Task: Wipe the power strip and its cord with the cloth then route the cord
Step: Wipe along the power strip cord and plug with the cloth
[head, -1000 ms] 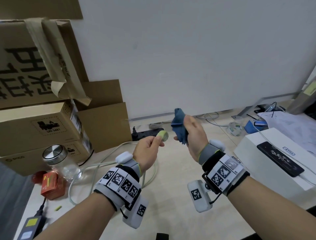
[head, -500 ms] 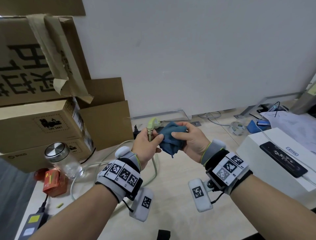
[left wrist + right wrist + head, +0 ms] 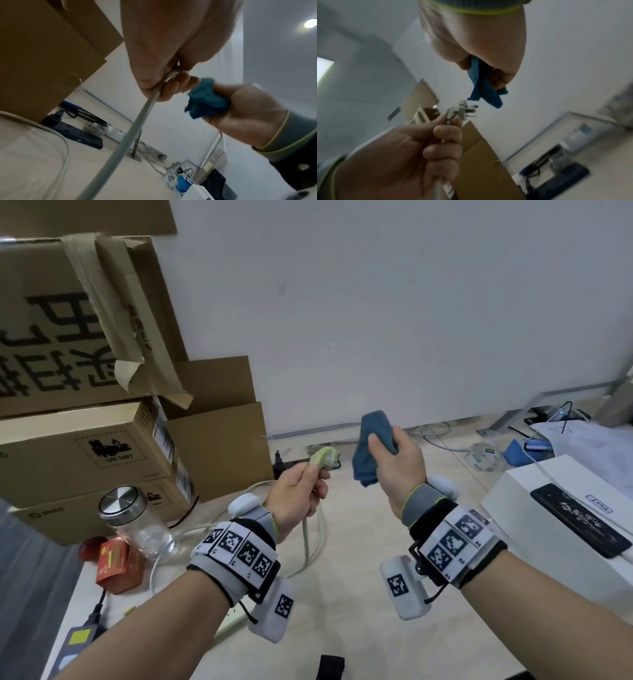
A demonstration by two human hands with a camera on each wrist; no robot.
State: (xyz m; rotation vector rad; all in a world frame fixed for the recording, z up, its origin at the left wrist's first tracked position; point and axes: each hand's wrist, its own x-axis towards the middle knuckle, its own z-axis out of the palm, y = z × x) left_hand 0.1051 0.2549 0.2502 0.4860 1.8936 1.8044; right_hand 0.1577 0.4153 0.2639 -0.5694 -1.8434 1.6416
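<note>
Left hand (image 3: pixel 297 497) grips the pale cord (image 3: pixel 310 537) just below its plug (image 3: pixel 323 458), raised above the desk (image 3: pixel 342 604); right hand (image 3: pixel 394 470) clenches the bunched blue cloth (image 3: pixel 368 446) just right of the plug, not touching it. Cord slack loops down onto the desk near the glass jar (image 3: pixel 135 523). Risk, as judged: hauling the cord could drag the loop against the jar and tip it, and cloth could snag on the bare prongs.

Both forearms are bare. Each wrist wears a grey band (image 3: pixel 419 501) with yellow-green edge, black-and-white marker tags (image 3: pixel 239 553) and a white camera (image 3: pixel 404 587).
</note>
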